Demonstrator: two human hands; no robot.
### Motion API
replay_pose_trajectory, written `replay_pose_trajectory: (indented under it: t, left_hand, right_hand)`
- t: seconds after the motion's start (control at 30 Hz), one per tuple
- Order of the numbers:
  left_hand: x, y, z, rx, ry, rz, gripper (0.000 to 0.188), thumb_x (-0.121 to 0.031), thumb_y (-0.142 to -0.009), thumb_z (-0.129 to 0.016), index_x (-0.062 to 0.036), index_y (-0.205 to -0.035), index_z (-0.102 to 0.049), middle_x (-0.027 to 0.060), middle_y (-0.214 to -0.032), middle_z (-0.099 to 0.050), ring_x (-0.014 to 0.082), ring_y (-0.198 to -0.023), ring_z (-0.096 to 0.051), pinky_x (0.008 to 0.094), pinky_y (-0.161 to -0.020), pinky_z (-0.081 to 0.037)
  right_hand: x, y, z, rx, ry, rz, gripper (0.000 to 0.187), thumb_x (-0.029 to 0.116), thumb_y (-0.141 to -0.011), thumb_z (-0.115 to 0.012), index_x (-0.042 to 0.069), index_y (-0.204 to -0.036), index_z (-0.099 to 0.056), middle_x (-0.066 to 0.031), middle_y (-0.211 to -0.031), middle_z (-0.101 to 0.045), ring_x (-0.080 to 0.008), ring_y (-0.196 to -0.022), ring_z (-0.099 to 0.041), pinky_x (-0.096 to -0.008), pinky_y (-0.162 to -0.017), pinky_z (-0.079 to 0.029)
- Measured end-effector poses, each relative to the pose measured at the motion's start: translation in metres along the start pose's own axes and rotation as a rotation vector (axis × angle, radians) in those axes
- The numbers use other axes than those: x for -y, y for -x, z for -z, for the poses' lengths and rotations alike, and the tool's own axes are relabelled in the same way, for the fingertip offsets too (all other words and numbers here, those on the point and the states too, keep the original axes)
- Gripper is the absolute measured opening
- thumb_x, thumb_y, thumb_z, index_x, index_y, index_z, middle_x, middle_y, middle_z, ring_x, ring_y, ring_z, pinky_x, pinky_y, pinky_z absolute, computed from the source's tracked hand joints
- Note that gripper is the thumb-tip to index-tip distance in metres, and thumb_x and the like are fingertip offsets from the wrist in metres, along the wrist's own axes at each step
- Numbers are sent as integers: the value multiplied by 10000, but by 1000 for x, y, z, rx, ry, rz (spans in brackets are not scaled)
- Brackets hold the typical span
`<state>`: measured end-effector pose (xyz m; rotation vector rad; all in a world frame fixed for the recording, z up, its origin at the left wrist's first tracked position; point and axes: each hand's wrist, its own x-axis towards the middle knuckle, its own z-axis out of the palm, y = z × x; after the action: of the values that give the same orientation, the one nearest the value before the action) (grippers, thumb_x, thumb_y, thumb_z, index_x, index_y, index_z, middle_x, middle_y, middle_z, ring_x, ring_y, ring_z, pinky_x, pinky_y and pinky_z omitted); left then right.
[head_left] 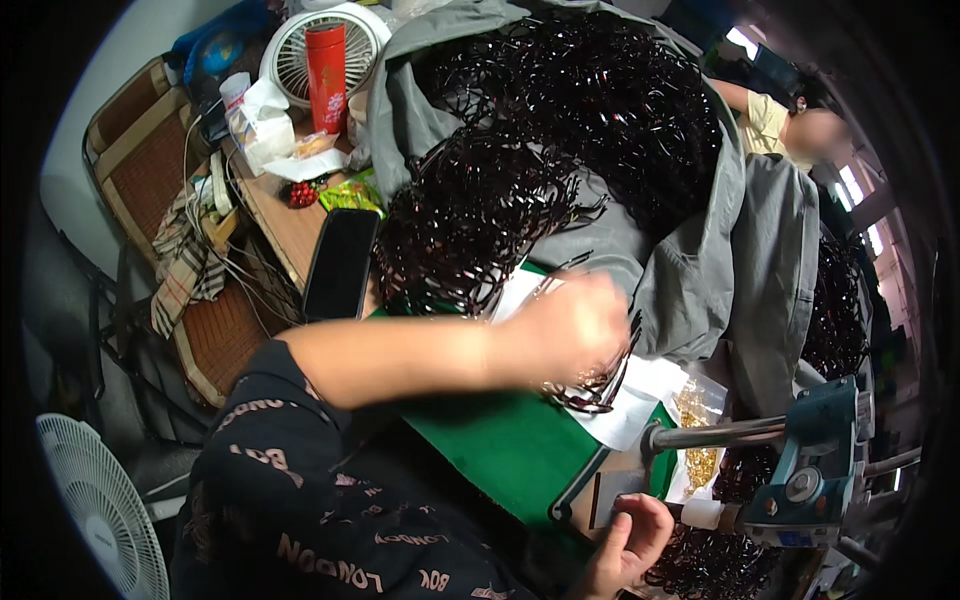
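My left hand [575, 330] is closed in a fist and smeared by motion, over white paper on the green work surface [490, 450]. Thin, dark, glossy curved pieces [600, 395] lie under and beside it, looking like eyeglass temples. Whether the fist grips any of them is unclear. At the lower right, my right hand [638, 540] has thumb and forefinger curled together beside the white tip of a teal bench machine [810, 480]. What its fingertips hold, if anything, is too small to make out.
Large heaps of the dark pieces [590, 90] fill grey cloth [690, 290] behind the work surface. A bag of gold-coloured small parts [700, 430] lies near the machine. On the left are a phone [342, 262], red flask [325, 80], fan [95, 500] and chair [150, 160]. Another person [770, 120] sits beyond.
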<state>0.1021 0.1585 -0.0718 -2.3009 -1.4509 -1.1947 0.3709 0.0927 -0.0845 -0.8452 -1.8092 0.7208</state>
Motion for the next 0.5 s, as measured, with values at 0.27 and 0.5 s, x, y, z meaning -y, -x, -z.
replay_pose_trajectory:
  t: [0.27,0.5]
  left_hand:
    - [258,-71,87,472,-923,603,307,-316,-692,-698,-68,-870,-670,119,-928,-642,295,-905,-605,418,-734,-510]
    - [295,-79,119,217,-584,332,187,-195,-800,-544,-90,-673,-634,59,-663,-636,148,-559,-597,312,-532,-474]
  right_hand:
    - [-9,-36,-55,257,-76,-67,193,-66,-763,-590,-30,-953,-578,-120,-893,-572,-176,-768,-566,-258,-695,-460]
    - [-32,-50,-57,646,374,-150,130,65,-781,-618,-14,-878,-583,-181,-803,-574,-349,-750,-570,-393,-667,-463]
